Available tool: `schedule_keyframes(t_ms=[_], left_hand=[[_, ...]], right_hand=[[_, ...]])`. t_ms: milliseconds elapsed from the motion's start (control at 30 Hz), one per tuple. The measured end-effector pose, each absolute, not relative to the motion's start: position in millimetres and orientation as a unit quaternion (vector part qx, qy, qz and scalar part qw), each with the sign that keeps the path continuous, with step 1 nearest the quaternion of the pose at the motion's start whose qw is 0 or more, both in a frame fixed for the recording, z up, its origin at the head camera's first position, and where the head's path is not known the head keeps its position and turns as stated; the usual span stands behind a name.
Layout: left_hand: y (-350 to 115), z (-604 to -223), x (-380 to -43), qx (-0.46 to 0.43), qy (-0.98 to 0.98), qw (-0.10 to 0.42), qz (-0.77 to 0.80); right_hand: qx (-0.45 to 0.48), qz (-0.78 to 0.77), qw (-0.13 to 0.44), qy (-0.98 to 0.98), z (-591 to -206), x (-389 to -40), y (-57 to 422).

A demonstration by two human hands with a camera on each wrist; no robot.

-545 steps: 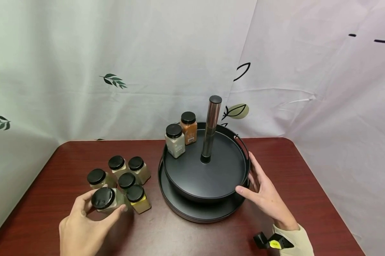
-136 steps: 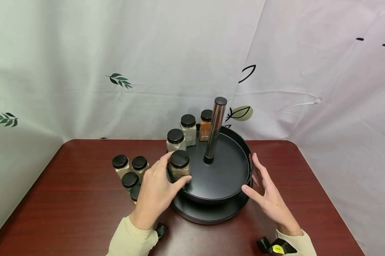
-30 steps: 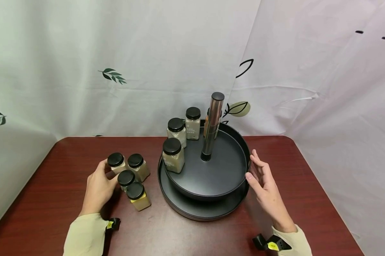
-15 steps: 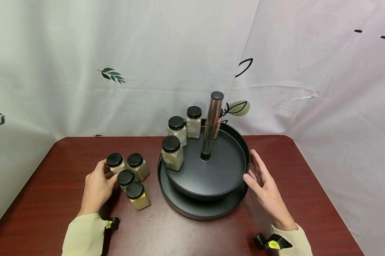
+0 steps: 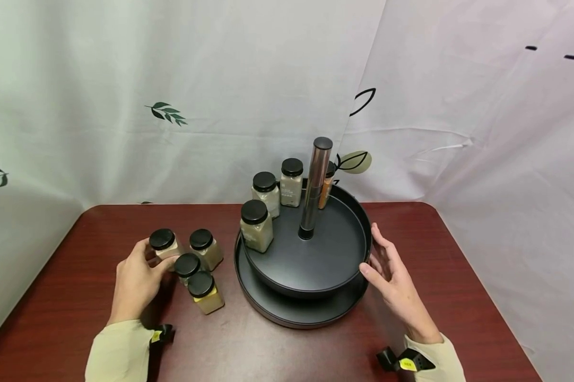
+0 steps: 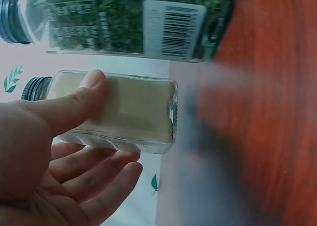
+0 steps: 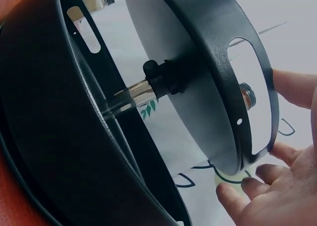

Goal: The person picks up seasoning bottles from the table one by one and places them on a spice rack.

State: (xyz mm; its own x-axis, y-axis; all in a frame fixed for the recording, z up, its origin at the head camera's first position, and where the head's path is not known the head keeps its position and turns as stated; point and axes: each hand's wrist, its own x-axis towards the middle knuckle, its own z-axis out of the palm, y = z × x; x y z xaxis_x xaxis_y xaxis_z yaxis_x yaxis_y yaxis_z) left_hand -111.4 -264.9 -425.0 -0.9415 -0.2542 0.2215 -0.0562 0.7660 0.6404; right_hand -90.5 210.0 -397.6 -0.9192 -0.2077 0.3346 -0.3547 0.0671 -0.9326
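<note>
In the head view my left hand [image 5: 135, 284] holds a spice jar [image 5: 165, 245] of beige powder, black-lidded, thumb on one side and fingers on the other. The left wrist view shows this same spice jar [image 6: 133, 109] close up. Whether its base touches the table cannot be told. Beside it stand a jar of dried green herbs [image 6: 119, 25], a pale powder jar [image 5: 209, 253] and a yellow powder jar [image 5: 209, 300]. My right hand [image 5: 399, 292] touches the right rim of the black two-tier turntable's upper tray [image 5: 335, 260], thumb and fingertips at its edge [image 7: 275, 112].
Several jars stand at the upper tray's left and back: a cream one [image 5: 257, 233], a pale one [image 5: 268, 201], a whitish one [image 5: 290, 188] and an orange one [image 5: 326, 193] behind the post [image 5: 314, 191]. The lower tray [image 5: 296, 315] sits on the red-brown table [image 5: 249, 350].
Over the last second the held jar has shifted left, away from its neighbours. The upper tray has turned slightly, bringing the orange jar out right of the post. Earlier, two more jars went onto it.
</note>
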Motion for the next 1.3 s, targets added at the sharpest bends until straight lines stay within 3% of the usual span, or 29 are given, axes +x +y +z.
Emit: schedule_keyframes(t_ms=[500, 1300], left_hand=[[-259, -391, -101, 0.110, -0.893, 0.280, -0.336], [-217, -342, -71, 0.021, -0.862, 0.364, -0.352]], right_hand=[[0.177, 0.648, 0.041, -0.739, -394, -91, 210], [0.162, 0.614, 0.049, -0.771, -393, -87, 207]])
